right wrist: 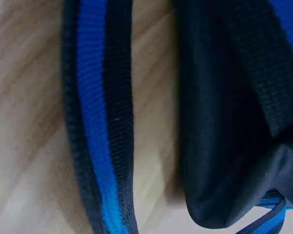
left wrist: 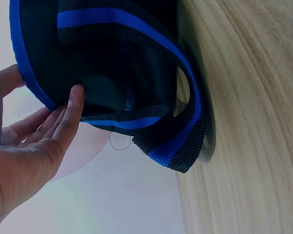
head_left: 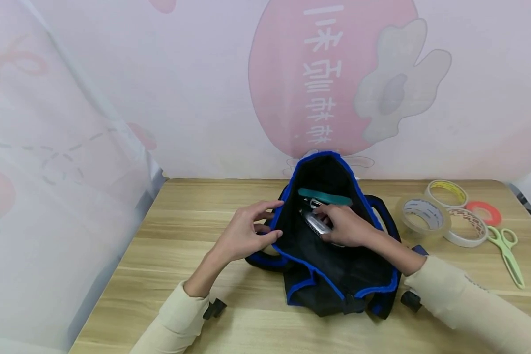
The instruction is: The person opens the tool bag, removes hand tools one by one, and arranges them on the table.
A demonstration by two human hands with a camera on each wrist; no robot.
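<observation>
A black bag with blue trim lies on the table with its mouth spread wide. My left hand holds the bag's left rim between thumb and fingers; the left wrist view shows this hand at the blue edge. Inside the bag, my right hand grips a silver metal tool with a ridged edge; fingers hide part of it, so its kind is unclear. Just beyond lies a long teal object. The right wrist view has only a strap and the bag's dark side, no hand.
Right of the bag, several tape rolls stand and lie together, among them a wide clear roll and a red roll. Light green scissors lie beside them. Striped carrying handles stick out from the bag's sides. A printed curtain hangs behind the table.
</observation>
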